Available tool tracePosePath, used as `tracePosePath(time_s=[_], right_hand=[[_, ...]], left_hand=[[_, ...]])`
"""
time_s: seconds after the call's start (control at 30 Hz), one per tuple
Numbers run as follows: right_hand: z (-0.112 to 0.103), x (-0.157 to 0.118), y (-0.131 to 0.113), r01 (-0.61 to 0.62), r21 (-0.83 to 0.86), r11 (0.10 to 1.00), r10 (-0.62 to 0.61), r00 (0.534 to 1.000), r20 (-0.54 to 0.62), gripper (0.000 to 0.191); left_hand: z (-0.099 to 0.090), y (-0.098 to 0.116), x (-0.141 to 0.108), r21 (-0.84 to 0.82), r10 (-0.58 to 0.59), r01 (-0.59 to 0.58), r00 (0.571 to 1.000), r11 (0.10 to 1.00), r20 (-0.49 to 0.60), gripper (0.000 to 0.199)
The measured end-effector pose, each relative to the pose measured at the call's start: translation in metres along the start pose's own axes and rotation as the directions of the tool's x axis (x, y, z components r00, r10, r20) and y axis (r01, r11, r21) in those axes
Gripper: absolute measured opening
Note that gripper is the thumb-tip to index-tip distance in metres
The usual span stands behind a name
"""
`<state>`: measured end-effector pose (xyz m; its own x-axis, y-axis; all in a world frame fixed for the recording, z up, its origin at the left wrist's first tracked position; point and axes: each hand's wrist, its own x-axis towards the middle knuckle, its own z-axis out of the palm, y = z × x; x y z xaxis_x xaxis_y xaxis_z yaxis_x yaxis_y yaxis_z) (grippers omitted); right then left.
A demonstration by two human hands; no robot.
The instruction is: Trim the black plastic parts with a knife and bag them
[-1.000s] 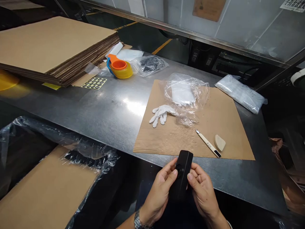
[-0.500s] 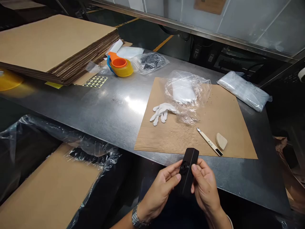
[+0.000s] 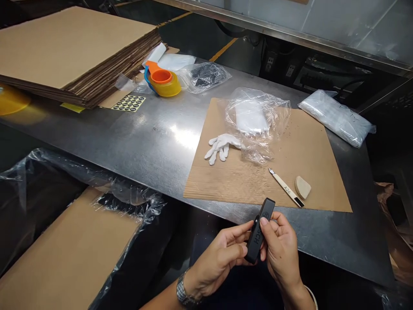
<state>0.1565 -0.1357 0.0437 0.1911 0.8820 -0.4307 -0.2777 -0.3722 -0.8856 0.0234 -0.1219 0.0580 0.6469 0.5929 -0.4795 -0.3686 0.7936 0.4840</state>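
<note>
A black oblong part with raised lettering on its face is held between both hands, in front of the table edge. My left hand grips its left side and lower end with thumb and fingers. My right hand pinches its right side, the thumb on the lettered face. Beyond the hands, a cardboard sheet carries a craft knife marked A26, a beige rounded block, a white glove and a clear plastic bag with white material inside.
A cardboard stack stands at the back left, near an orange and yellow tape dispenser and a sticker sheet. A plastic-wrapped packet lies at the right. A plastic-lined box is at the lower left.
The black part has turned in my hands, so its lettered face now shows instead of the side with a round recess. The view has shifted slightly.
</note>
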Motion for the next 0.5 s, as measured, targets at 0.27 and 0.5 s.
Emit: tracePosePath(time_s=[0.27,0.5], right_hand=[[-0.002,-0.002,0.004,0.036,-0.089,0.995,-0.033,0.999,0.031,0.023],[0.001,-0.008,0.001,0.128,-0.255,0.958,-0.083,0.980,0.179,0.031]], left_hand=[[-0.007,-0.008,0.003,0.003,0.025,-0.024,0.994,1.000,-0.109,0.050],[-0.003,-0.016,0.022,-0.066,0.128,-0.135,0.988,0.989,-0.090,0.033]])
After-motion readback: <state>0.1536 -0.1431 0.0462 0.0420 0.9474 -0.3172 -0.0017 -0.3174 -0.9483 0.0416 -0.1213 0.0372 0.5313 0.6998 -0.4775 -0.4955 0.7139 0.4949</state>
